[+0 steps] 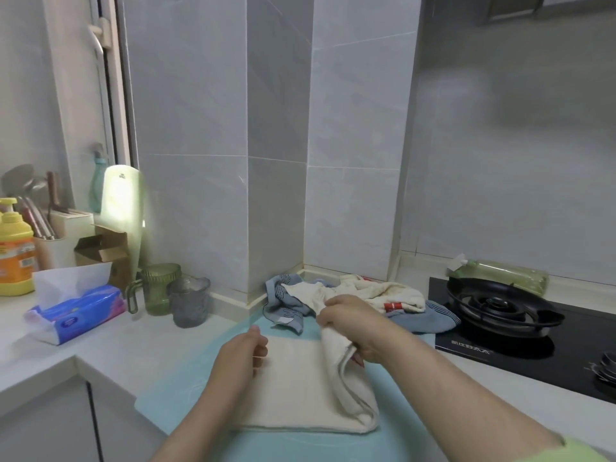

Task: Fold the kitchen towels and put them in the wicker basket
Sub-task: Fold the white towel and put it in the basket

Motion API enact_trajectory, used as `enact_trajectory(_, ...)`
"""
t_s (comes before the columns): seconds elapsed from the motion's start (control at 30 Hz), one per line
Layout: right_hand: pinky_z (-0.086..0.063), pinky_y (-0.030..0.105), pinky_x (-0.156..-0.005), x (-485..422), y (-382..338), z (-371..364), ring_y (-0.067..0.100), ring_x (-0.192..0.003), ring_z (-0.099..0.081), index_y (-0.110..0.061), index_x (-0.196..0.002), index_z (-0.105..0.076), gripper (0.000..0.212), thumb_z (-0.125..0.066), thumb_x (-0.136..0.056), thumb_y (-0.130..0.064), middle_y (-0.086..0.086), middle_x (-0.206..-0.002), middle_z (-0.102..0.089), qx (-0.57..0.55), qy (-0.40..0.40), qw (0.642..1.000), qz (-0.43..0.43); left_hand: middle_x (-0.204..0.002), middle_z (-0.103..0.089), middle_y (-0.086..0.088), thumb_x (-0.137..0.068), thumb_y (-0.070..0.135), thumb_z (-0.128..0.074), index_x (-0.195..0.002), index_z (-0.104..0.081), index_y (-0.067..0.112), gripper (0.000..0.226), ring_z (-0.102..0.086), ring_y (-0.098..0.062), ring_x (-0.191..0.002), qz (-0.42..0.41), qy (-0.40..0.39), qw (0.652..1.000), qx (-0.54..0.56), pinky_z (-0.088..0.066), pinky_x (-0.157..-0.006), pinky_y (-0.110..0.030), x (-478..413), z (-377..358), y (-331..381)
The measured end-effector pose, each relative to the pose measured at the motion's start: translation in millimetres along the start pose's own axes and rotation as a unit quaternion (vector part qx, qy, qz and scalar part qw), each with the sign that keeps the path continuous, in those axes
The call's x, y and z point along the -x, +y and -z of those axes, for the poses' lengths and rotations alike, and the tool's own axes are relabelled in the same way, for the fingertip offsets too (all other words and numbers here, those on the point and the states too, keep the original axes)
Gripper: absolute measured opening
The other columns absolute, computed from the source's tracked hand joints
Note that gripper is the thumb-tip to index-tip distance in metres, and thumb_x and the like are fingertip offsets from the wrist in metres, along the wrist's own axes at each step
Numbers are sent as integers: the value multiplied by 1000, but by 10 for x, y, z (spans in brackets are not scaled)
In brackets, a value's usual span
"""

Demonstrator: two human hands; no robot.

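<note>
head view: right hand (354,325) grips cream towel (300,390); left hand (240,355) curled at its edge, grip unclear; hob (520,361) lettering blurred.

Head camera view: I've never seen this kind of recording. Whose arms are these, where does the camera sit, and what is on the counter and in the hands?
There is no machine here. A person wears the camera on the head, so it looks down at their own two arms. On the counter lies a light blue mat with a partly folded cream towel on it. The right hand grips the towel's raised right-hand fold. The left hand sits at its left edge, grip unclear. Behind lies a pile of unfolded towels, beside a gas burner.
</note>
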State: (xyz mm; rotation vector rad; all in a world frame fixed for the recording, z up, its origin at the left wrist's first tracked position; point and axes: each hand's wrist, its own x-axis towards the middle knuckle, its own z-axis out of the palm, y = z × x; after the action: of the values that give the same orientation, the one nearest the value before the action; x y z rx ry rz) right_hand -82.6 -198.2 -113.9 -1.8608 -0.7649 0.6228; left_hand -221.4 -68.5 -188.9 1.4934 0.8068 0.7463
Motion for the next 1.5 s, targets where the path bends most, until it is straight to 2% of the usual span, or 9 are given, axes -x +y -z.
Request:
enact_trajectory(0.13, -22, 15, -36, -68, 101, -462, 13, -44, -36, -19, -66, -40, 26, -60, -78, -6, -1, -57, -40, 38, -13, 999, -13, -73, -61, -11, -103, 28, -40, -86, -63, 2, 39, -46, -21, -61, 22, 28, 998, 51, -34, -57, -30, 14, 190, -8)
enact_trajectory(0.4, -41, 24, -50, 9, 224, -764, 15, -48, -45, -16, -74, -41, 21, -61, -80, -15, 4, -65, -46, 58, -60, 996, -16, -63, -61, -9, -103, 28, -43, -85, -62, 2, 37, -47, -20, -50, 76, -8, 996, 47, -33, -51, -26, 53, 310, -11)
enact_trajectory(0.57, -57, 29, -68, 230, 340, -496, 18, -66, -65, -19, -104, -60, 17, -60, -88, -14, 7, -83, -69, -20, -84, 996, 33, -69, -65, -10, -95, 17, -52, -87, -64, 0, 22, -49, -20, -50, 26, -56, 996, -57, -35, -52, -27, 213, 273, 7)
enact_trajectory(0.7, -45, 9, -82, 470, 685, -156, -5, -88, -60, -43, -89, -61, 27, -58, -89, -17, -18, -96, -65, 159, 50, 974, 150, -77, -67, 0, -90, 32, -53, -87, -61, 14, 20, -60, -16, -60, -8, -103, 960, -259, -44, -58, -28, 247, 231, 5)
enact_trajectory(0.8, -36, 6, -86, 629, 1022, 65, -7, -100, -49, -49, -97, -52, 28, -58, -87, -23, -23, -109, -51, 263, 53, 946, 182, -93, -68, -1, -83, 39, -53, -96, -59, 17, 26, -65, -18, -83, -24, -86, 902, -423, -50, -72, -32, 270, 170, 64)
enact_trajectory(0.87, -35, 6, -86, 693, 1160, 113, -10, -98, -47, -45, -110, -50, 30, -61, -85, -32, -23, -113, -46, 281, 31, 941, 187, -81, -64, 0, -81, 37, -54, -86, -55, 16, 21, -63, -17, -73, -11, -90, 888, -450, -45, -63, -28, 231, 103, 112)
enact_trajectory(1.07, -40, 19, -94, 725, 1154, -49, 2, -109, -49, -34, -137, -43, 51, -53, -88, -47, -18, -125, -40, 321, 68, 925, 190, -76, -55, 0, -81, 30, -70, -92, -55, 12, 25, -50, -13, -62, 68, -116, 913, -384, -35, -51, -21, 78, -61, 278)
enact_trajectory(1.3, -43, 25, -85, 732, 1057, -163, 10, -109, -53, -35, -132, -45, 52, -52, -86, -57, -12, -126, -42, 355, 95, 910, 190, -50, -45, 0, -79, 7, -57, -71, -48, 14, 14, -37, -11, -35, 252, -131, 957, 51, -21, -35, -15, -33, -66, 242)
enact_trajectory(1.5, -45, 25, -85, 726, 1065, -112, 12, -92, -55, -32, -126, -47, 33, -45, -94, -40, -7, -116, -63, 374, 110, 895, 218, -52, -44, -3, -75, 9, -60, -76, -49, 12, 11, -34, -14, -38, 201, -85, 976, 12, -22, -42, -16, -15, 103, 137)
